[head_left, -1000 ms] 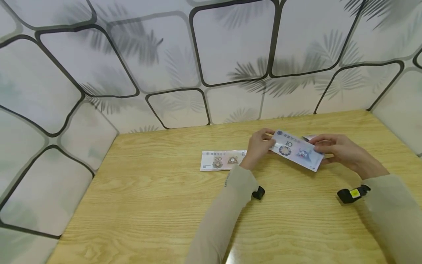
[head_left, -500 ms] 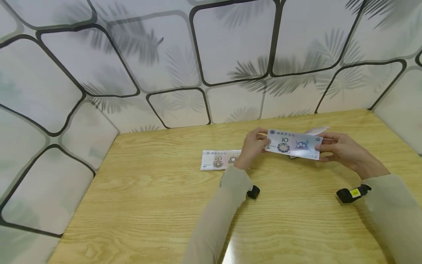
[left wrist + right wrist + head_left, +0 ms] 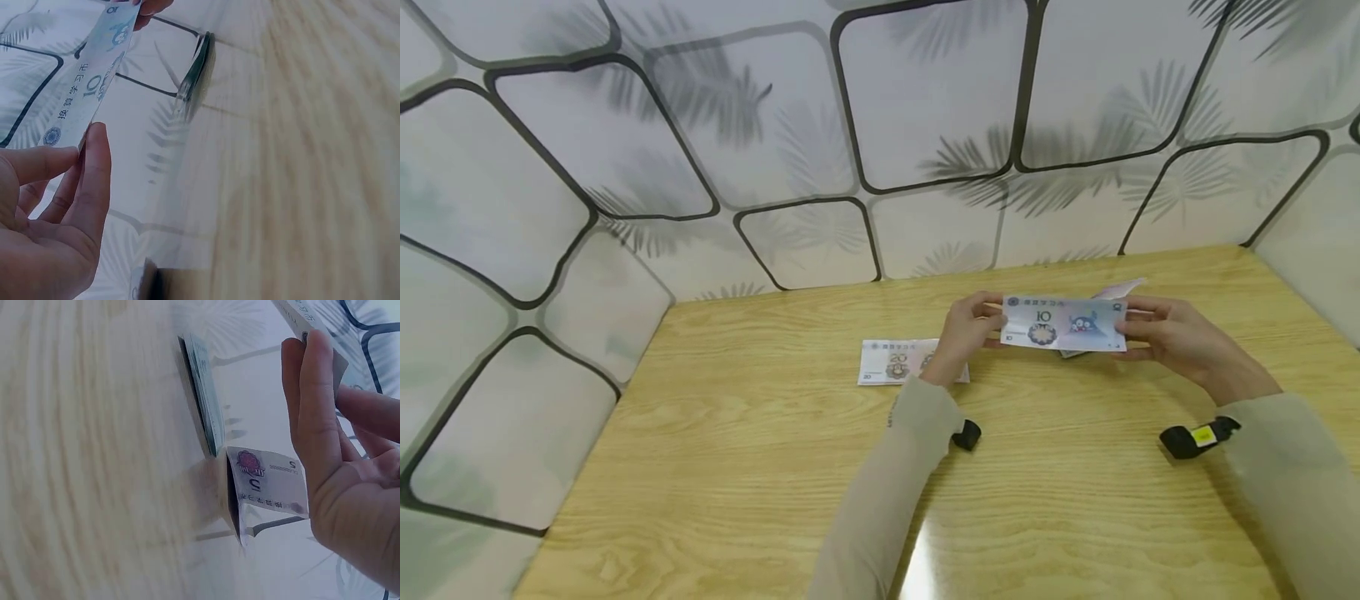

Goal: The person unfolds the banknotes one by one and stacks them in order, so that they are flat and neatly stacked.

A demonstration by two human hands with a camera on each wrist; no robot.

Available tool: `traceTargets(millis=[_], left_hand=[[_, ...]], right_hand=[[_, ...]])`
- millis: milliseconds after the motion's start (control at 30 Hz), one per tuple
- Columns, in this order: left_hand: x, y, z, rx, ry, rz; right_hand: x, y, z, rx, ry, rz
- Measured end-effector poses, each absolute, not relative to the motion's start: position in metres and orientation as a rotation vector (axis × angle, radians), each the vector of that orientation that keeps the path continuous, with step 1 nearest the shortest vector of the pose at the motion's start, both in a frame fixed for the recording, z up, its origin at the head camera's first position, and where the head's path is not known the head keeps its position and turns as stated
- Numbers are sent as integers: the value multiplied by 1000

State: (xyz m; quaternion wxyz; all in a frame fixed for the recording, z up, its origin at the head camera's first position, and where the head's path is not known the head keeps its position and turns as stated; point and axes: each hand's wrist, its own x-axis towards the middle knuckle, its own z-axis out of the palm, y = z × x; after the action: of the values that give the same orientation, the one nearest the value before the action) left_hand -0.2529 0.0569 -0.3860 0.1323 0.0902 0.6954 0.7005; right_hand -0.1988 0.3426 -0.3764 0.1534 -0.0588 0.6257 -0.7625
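Stretching left to right, that pale-blue rectangular paper note marked 10 [image 3: 1063,323] is up off the light-wood table [image 3: 737,467], left end pinched in your left hand [image 3: 966,332], right end pinched in your right hand [image 3: 1176,337], so honestly neither one's nearer.

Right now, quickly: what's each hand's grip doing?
Left hand: closed, pinching the left end of the 10 note.
Right hand: closed, pinching that note's right end.

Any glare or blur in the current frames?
Head: bright glare streak on the table, bottom edge, beside the left sleeve; left wrist: table grain soft, 10 note readable; right wrist: table grain blurred too, 5 note numerals legible.
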Motion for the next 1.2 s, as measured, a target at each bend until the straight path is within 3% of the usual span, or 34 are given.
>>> traceTargets(millis=[1200], left_hand=[[-248, 15, -380, 275, 2003, 2053]], right_hand=[[-205, 311, -374, -289, 1732, -2256]])
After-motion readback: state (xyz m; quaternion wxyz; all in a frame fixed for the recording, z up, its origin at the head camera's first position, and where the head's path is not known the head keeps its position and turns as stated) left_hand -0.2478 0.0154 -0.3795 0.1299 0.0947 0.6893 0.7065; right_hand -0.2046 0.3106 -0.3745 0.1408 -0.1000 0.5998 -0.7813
